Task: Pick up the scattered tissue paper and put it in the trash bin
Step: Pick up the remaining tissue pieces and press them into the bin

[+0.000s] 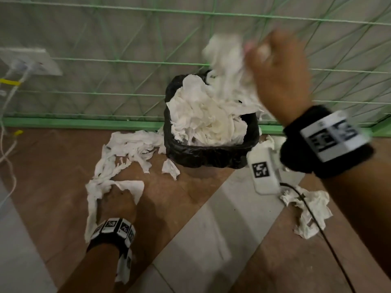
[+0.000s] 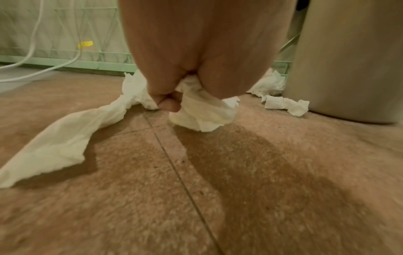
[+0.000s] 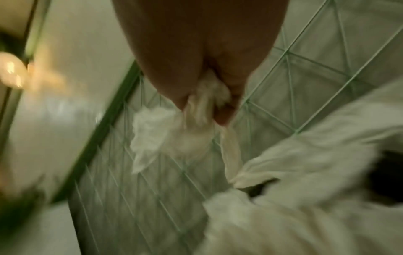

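A trash bin lined with a black bag stands by the green mesh fence, heaped with white tissue. My right hand is raised above the bin's right side and grips a wad of tissue that trails down to the heap; in the right wrist view the tissue hangs blurred from my fingers. My left hand is down on the floor left of the bin, fingers curled on a long tissue strip. The left wrist view shows the thumb and palm pinching that strip.
More tissue lies on the floor right of the bin, and a small scrap sits at its front. A black cable runs across the right tissue. White cables and a wall socket are at the left. Green fence behind.
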Demonstrator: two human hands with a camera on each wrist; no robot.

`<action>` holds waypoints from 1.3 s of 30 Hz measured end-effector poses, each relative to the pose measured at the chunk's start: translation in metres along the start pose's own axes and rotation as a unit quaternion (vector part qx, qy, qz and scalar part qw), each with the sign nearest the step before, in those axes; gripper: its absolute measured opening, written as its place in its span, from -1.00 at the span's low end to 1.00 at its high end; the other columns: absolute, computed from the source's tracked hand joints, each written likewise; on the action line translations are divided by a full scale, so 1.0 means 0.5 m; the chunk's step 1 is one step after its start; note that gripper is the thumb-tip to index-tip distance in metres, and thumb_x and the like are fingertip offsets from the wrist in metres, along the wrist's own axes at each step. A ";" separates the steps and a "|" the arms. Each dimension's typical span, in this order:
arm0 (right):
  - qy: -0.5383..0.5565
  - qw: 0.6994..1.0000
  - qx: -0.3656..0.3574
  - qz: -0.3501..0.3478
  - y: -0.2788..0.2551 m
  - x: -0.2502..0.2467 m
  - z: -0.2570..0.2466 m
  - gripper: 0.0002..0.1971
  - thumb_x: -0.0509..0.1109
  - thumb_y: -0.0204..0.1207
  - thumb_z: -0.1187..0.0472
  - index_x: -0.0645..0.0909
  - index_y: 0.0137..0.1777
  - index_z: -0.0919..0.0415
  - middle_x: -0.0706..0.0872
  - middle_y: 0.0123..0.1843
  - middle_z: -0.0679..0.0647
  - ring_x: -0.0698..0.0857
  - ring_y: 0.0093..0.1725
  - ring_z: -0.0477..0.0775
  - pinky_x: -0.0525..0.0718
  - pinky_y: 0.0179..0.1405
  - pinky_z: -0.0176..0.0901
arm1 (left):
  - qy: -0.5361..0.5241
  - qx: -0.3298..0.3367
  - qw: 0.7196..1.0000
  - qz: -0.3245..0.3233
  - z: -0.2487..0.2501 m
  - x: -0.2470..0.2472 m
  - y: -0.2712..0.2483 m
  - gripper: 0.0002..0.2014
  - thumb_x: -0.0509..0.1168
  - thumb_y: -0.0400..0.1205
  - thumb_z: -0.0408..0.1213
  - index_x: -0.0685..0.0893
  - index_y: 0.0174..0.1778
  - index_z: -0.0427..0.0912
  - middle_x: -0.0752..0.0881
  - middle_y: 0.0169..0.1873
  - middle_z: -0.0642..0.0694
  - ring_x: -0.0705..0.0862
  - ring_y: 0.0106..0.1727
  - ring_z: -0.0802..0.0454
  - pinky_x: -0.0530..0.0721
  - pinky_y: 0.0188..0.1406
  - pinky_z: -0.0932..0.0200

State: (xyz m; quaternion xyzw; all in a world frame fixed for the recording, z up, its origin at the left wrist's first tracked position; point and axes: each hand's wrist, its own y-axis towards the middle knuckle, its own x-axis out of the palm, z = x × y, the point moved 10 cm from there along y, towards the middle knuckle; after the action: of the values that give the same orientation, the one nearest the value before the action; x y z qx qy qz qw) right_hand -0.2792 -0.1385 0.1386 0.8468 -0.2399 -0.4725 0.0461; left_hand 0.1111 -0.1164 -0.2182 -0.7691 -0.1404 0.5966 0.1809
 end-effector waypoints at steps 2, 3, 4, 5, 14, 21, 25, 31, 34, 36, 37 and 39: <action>-0.055 0.996 -0.004 -0.072 -0.066 0.090 -0.013 -0.80 0.29 0.61 0.14 0.57 -0.02 0.31 0.57 -0.09 0.11 0.54 -0.10 0.07 0.37 -0.19 -0.19 | -0.004 0.012 1.000 0.006 -0.003 0.001 0.007 -0.67 0.34 0.44 -0.11 0.67 0.10 -0.12 0.65 0.13 -0.20 0.69 0.11 -0.16 0.70 0.02 -0.07; -0.092 0.986 -0.025 -0.138 -0.092 0.147 -0.011 -0.79 0.26 0.61 0.20 0.61 0.01 0.38 0.61 -0.02 0.21 0.60 -0.01 0.19 0.48 -0.09 -0.13 | -0.041 0.013 0.999 0.013 -0.004 -0.020 0.006 -0.68 0.34 0.46 -0.12 0.67 0.09 -0.15 0.70 0.09 -0.19 0.71 0.07 -0.16 0.72 0.05 -0.08; -0.137 0.967 -0.048 -0.212 -0.124 0.204 -0.005 -0.77 0.21 0.62 0.25 0.63 0.02 0.42 0.62 0.03 0.29 0.61 0.05 0.28 0.56 0.01 -0.02 | -0.100 0.005 0.994 0.032 -0.009 -0.040 0.010 -0.72 0.29 0.53 -0.14 0.68 0.08 -0.20 0.74 0.04 -0.20 0.73 0.04 -0.17 0.72 0.08 -0.09; -0.153 0.951 -0.055 -0.262 -0.145 0.231 -0.003 -0.74 0.16 0.65 0.27 0.62 -0.01 0.44 0.61 0.02 0.33 0.61 0.06 0.33 0.58 0.06 0.07 | -0.179 -0.009 0.982 0.054 -0.017 -0.069 0.004 -0.72 0.20 0.63 -0.18 0.67 0.09 -0.29 0.75 0.00 -0.25 0.74 0.02 -0.23 0.70 0.11 -0.11; -0.116 0.929 -0.047 -0.348 -0.166 0.206 -0.030 -0.54 -0.16 0.75 -0.02 0.53 0.13 0.21 0.65 0.17 0.20 0.59 0.15 0.28 0.52 0.29 0.20 | -0.452 0.053 0.825 0.335 -0.056 -0.565 -0.110 -0.72 0.06 0.70 -0.46 0.51 -0.29 -0.13 0.46 -0.33 -0.13 0.39 -0.29 -0.02 0.36 -0.24 0.09; 0.251 0.965 0.022 -0.075 -0.089 -0.048 0.007 -0.73 0.16 0.62 0.18 0.69 -0.19 0.09 0.80 0.02 0.16 0.76 0.06 0.09 0.65 0.02 -0.08 | -0.549 0.336 0.718 0.265 0.154 -0.820 -0.238 -0.74 0.08 0.71 -0.45 0.69 0.05 -0.20 0.56 0.20 -0.21 0.69 -0.13 0.26 0.71 -0.32 0.35; 0.279 0.934 0.214 0.062 -0.115 -0.093 0.278 -0.82 0.23 0.38 0.07 0.65 -0.25 0.07 0.79 -0.08 0.16 0.77 -0.02 0.11 0.64 -0.09 -0.02 | -0.302 0.394 0.843 0.207 0.314 -0.742 -0.213 -0.77 0.16 0.74 -0.28 0.74 0.14 -0.07 0.52 0.08 -0.07 0.64 0.00 0.00 0.57 -0.15 0.24; -0.027 0.853 0.498 -0.155 -0.406 0.057 0.706 -0.62 0.48 0.48 0.28 0.53 0.26 0.37 0.58 0.29 0.26 0.56 0.27 0.38 0.53 0.37 0.28 | -0.114 0.403 0.904 0.092 0.419 -0.600 -0.144 -0.63 0.17 0.67 -0.50 0.65 0.37 -0.20 0.62 0.34 -0.18 0.56 0.38 -0.16 0.46 0.30 0.13; -0.052 0.825 0.509 -0.240 -0.517 0.124 0.735 -0.07 0.62 0.36 0.18 0.16 0.65 0.12 0.25 0.65 0.29 0.34 0.57 0.37 0.41 0.47 0.19 | -0.104 0.382 0.913 0.099 0.430 -0.596 -0.134 -0.52 0.13 0.62 -0.60 0.58 0.43 -0.19 0.62 0.35 -0.21 0.53 0.37 -0.24 0.43 0.27 0.08; -0.098 0.832 0.464 -0.288 -0.544 0.162 0.718 -0.21 0.53 0.45 0.07 0.22 0.63 0.04 0.17 0.67 0.28 0.35 0.57 0.36 0.50 0.37 0.11 | -0.117 0.373 0.909 0.146 0.431 -0.608 -0.133 -0.50 0.20 0.58 -0.61 0.64 0.36 -0.08 0.56 0.39 -0.08 0.41 0.39 -0.25 0.37 0.33 -0.07; -0.137 0.841 0.430 -0.300 -0.547 0.177 0.706 -0.34 0.47 0.49 0.02 0.35 0.56 0.09 0.28 0.62 0.29 0.44 0.51 0.35 0.53 0.32 0.06 | -0.130 0.362 0.904 0.186 0.423 -0.622 -0.134 -0.52 0.29 0.54 -0.57 0.67 0.30 0.00 0.51 0.39 0.01 0.35 0.38 -0.25 0.33 0.27 -0.09; -0.200 0.858 0.368 -0.298 -0.528 0.192 0.690 -0.53 0.43 0.51 0.03 0.58 0.36 0.24 0.57 0.41 0.29 0.61 0.33 0.30 0.58 0.25 -0.03 | -0.184 0.342 0.886 0.254 0.397 -0.655 -0.145 -0.47 0.51 0.42 -0.40 0.65 0.27 0.11 0.45 0.37 0.07 0.32 0.35 -0.25 0.32 0.30 -0.10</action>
State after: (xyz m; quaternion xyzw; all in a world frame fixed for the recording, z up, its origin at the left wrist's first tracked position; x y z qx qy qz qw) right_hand -0.4253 0.1021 -0.2062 0.7204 -0.1364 -0.4999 -0.4610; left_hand -0.1626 -0.1710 0.0536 -0.5456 0.2416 0.7637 0.2463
